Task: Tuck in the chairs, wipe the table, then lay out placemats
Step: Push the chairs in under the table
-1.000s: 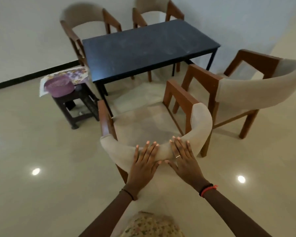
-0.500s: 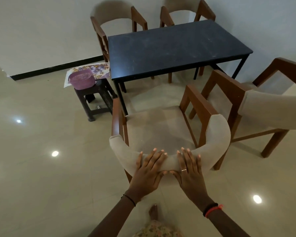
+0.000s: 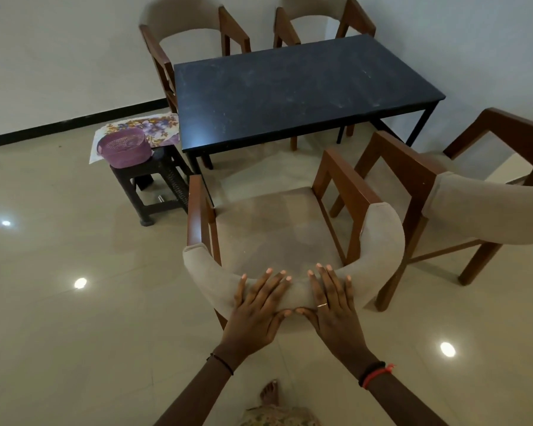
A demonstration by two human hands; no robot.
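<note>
The table (image 3: pixel 296 93) is black with pale smears. The chairs (image 3: pixel 290 235) have brown wood and beige cushions. The basket (image 3: pixel 125 147) is purple, on a placemat (image 3: pixel 157 130) with a purple flower pattern. The stool (image 3: pixel 157 179) is dark brown.

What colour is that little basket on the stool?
Purple basket, on a dark stool; seen in the head view.

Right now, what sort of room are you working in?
Most likely a home dining area: a dark rectangular table ringed by cushioned wooden armchairs, one under both hands, plus a small stool holding a purple basket on floral mats.
</note>
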